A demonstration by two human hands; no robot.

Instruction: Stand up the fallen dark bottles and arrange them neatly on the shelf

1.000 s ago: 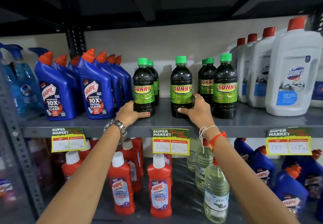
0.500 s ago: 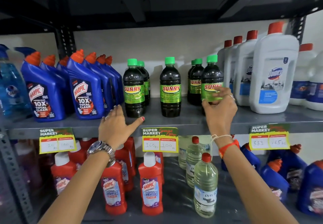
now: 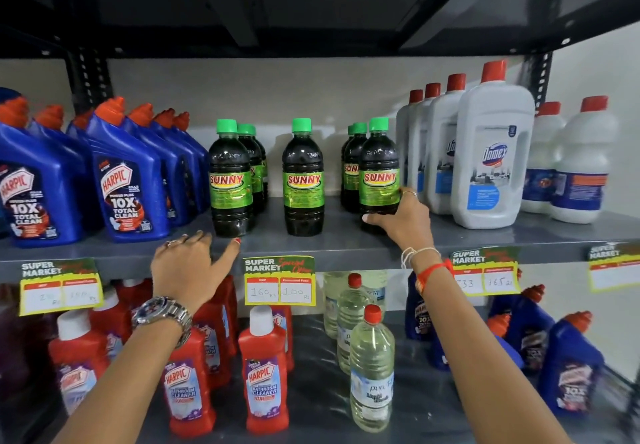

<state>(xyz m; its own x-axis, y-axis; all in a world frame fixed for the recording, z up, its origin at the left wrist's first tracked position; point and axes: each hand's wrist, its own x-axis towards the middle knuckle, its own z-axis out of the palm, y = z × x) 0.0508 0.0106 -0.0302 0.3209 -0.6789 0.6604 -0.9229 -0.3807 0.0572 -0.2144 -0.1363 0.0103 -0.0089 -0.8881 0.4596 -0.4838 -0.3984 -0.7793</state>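
The right hand (image 3: 401, 220) has left the middle dark bottle (image 3: 303, 180) and is now clamped low on the right front bottle (image 3: 378, 173); the left hand (image 3: 188, 265) has let go, fingers loose at the shelf (image 3: 346, 241) edge; all bottles stand upright, so only spacing remains.

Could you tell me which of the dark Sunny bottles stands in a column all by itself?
The middle bottle: nothing stands behind it, whereas the left front bottle and the right front bottle each have more behind.
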